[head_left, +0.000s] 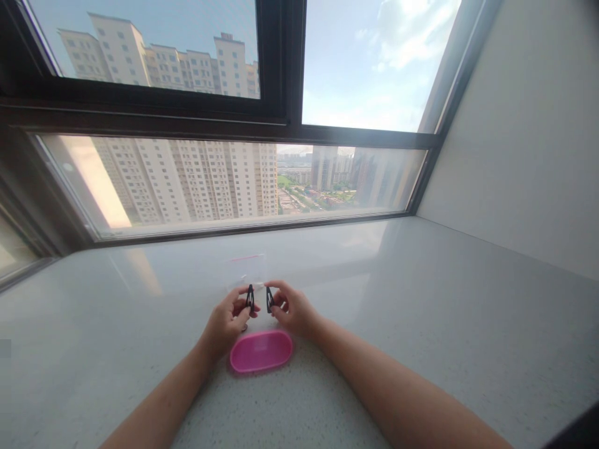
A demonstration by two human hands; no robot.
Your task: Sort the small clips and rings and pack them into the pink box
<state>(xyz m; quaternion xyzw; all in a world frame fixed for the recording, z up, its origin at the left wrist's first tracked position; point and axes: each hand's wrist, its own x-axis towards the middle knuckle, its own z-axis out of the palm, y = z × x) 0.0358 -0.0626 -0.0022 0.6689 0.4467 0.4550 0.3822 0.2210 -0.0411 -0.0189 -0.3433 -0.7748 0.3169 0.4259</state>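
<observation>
- Pale speckled stone counter (421, 312) runs under a wide window (187, 181), with tower blocks and bright sky outside.
- My left hand (228, 324) is up off the counter, thumb and forefinger pinched shut on the left hair clip (250, 298), a small black snap clip held upright.
- My right hand (293, 310) mirrors it, fingertips closed on the right hair clip (269, 299), which is also upright.
- The two clips sit just beside each other in mid-air, near but not touching, above the middle of the counter.
- On the near side, right under my wrists, lies a pink oval dish (261, 351), flat on the stone; I can't make out anything in it.
- On the far side, just past my fingers, is a clear bag (247, 267) with a pink strip along its top, lying flat.
- Handling, as I judge it: these clips look like thin, light, springy metal, stiff along their length and slick on the flat faces.
- A pinch across the wide end gives the best hold; gripped at the narrow tip, one could twist or flick away.
</observation>
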